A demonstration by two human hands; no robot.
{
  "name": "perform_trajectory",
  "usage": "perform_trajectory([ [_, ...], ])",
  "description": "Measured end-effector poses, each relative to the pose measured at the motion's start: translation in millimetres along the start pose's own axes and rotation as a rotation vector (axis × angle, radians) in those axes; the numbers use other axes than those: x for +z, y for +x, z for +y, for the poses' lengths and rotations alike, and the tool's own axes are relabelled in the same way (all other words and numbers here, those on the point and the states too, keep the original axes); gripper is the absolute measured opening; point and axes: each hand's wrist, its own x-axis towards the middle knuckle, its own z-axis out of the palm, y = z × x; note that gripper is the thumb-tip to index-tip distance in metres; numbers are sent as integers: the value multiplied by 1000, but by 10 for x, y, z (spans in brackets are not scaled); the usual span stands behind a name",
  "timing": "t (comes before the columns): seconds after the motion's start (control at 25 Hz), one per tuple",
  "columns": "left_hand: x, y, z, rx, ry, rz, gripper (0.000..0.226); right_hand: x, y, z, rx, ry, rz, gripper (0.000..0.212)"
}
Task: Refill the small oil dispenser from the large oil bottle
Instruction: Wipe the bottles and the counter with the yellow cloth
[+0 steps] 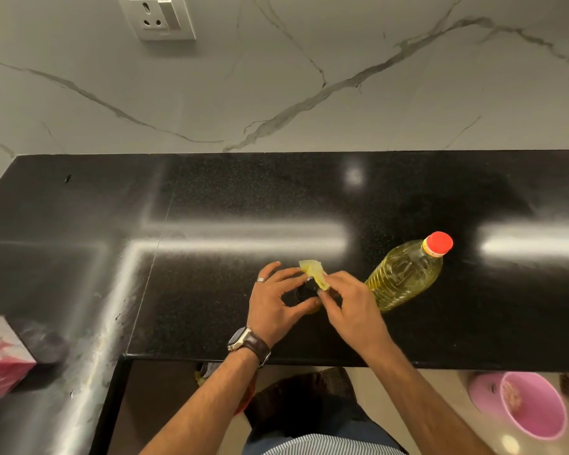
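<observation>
The large oil bottle (404,274), clear plastic full of yellow oil with a red cap on, stands on the black counter (211,205) right of my hands. Between my hands sits the small oil dispenser (304,292), dark-topped and mostly hidden. My left hand (276,300), with a ring and a wristwatch, curls around the dispenser's left side. My right hand (345,300) pinches a crumpled yellowish tissue (314,272) against the dispenser's top.
A pink-and-white tissue box (0,356) sits at the counter's left front. A pink bucket (532,408) stands on the floor below right. A wall socket (158,16) is on the marble backsplash. The counter's front edge runs just below my wrists.
</observation>
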Motion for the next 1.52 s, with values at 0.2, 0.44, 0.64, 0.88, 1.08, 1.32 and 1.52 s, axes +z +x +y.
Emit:
perform_trajectory([
  [0.2,-7,-8,16,-11,6,-11,58,-82,-169,176,-63,-107,-66,13],
  [0.44,8,-6,4,-11,12,-7,57,-32,-226,129,-66,127,-35,31],
  [0.64,17,-5,9,-12,-17,13,55,-4,-313,97,11,77,-97,71],
  [0.88,37,-27,14,27,19,30,52,116,-91,112,29,29,-270,91],
  [1.08,30,-31,39,32,58,44,54,150,-31,156,91,197,-298,79],
  [1.32,36,-43,16,-15,46,13,55,-9,-174,162,43,100,109,33],
  [1.52,25,-34,18,-11,43,16,56,-34,37,16,-56,-108,286,15],
])
